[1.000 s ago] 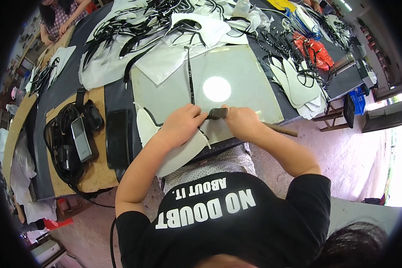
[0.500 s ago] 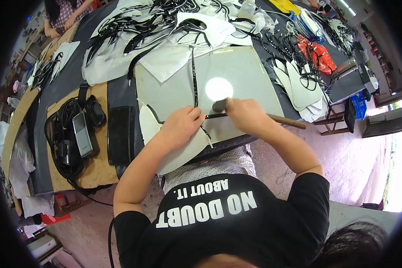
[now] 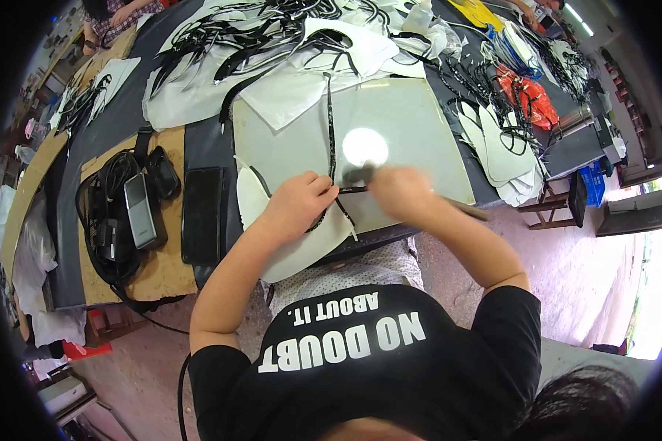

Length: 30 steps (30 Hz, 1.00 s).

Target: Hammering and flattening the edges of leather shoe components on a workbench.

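Observation:
My left hand presses flat on a white cut piece edged with a thin black strip, at the near edge of a grey work slab. My right hand is blurred by motion and closed on a hammer; its dark head sits on the strip just right of my left fingers. The wooden handle sticks out to the right. A bright reflection lies on the slab just above the hammer head.
Left of the slab lie a black flat case, a grey handset and coiled black cables on a board. White cut pieces and black straps pile up behind. Sole-shaped pieces lie right. Another person works far left.
My right hand has shifted the hammer a little up along the strip and is now blurred in motion. My left hand stays pressed on the white piece.

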Motion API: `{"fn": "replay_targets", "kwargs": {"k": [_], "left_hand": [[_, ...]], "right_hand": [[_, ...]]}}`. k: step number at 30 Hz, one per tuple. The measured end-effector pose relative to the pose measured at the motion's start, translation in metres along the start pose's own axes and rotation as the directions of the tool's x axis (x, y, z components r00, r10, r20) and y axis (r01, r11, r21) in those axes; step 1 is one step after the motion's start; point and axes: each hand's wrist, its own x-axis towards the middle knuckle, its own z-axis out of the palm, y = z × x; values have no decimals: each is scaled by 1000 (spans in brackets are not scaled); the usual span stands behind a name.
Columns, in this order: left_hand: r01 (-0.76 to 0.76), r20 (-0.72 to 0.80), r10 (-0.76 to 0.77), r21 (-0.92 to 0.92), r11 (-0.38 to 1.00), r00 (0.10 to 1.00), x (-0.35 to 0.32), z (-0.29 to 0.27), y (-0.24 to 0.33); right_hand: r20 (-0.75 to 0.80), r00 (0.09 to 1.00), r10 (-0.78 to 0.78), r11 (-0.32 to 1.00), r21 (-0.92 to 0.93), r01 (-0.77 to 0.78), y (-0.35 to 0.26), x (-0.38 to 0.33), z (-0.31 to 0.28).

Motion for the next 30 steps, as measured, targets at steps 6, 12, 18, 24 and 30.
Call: {"fn": "replay_targets", "kwargs": {"k": [6, 12, 18, 24, 30], "left_hand": [[37, 14, -37, 9, 999, 999, -5, -3, 4], [219, 44, -215, -93, 971, 976, -10, 1, -4], [76, -60, -77, -23, 997, 995, -15, 1, -5], [96, 5, -97, 39, 995, 995, -15, -3, 1], [162, -89, -167, -67, 985, 982, -20, 4, -1]], "right_hand": [[218, 976, 2, 996, -92, 19, 2, 9, -12], [225, 974, 6, 999, -53, 6, -3, 2, 5], [-20, 1000, -24, 1000, 12, 24, 0, 12, -10], [180, 984, -15, 999, -38, 22, -4, 9, 8], [-112, 991, -74, 989, 118, 87, -7, 14, -16]]}}
